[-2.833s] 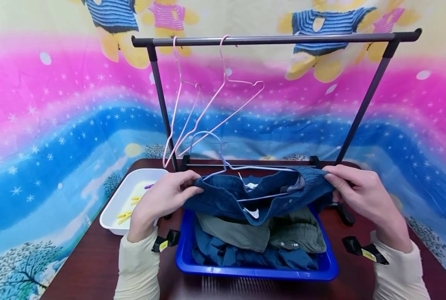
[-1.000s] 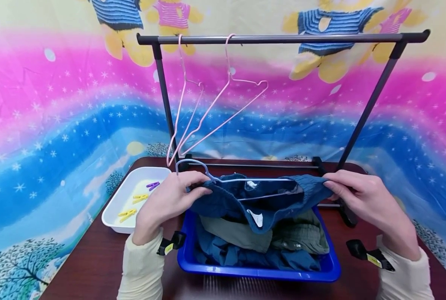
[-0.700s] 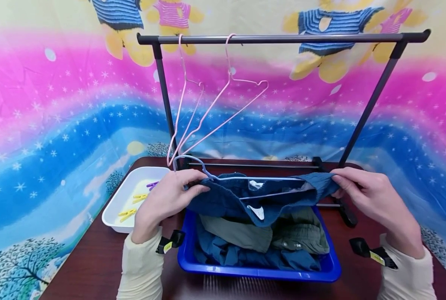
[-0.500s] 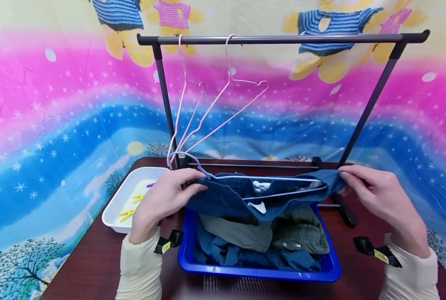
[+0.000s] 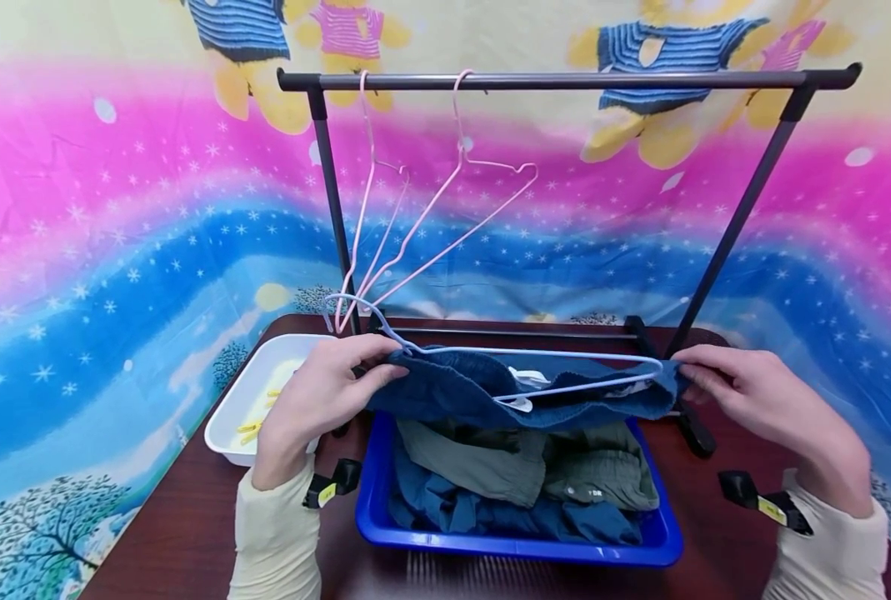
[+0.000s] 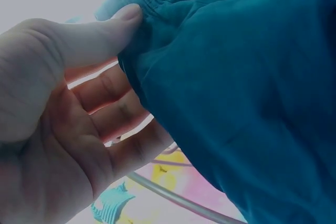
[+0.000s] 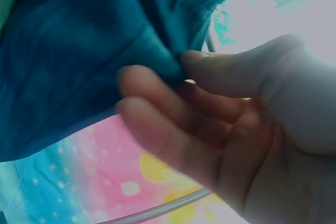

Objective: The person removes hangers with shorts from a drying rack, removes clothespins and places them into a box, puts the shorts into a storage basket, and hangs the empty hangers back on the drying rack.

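Observation:
A pair of dark blue pants (image 5: 437, 392) with a gathered elastic waistband is stretched between both hands above the blue basin. My left hand (image 5: 321, 404) pinches the waistband's left end; the left wrist view shows the thumb on the cloth and the other fingers behind it. The right end is pinched by my right hand (image 5: 763, 408), its thumb and fingertips at the cloth's edge in the right wrist view. A pale lavender wire hanger (image 5: 543, 353) lies inside the waist opening. Its hook points left beyond the left hand, and its right corner sits near the right fingertips.
The blue basin (image 5: 520, 548) holds olive-green pants (image 5: 475, 462) and more dark blue clothing (image 5: 468, 504). A white tub (image 5: 223, 442) with yellow clothespins (image 5: 250, 429) stands left. Behind is a dark rack (image 5: 565, 81) with two pink hangers (image 5: 453, 242).
The right hand has moved right and pulled the waistband wider. The hanger's right corner now reaches near the waistband's right end. Its hook has shifted up and left over the last second.

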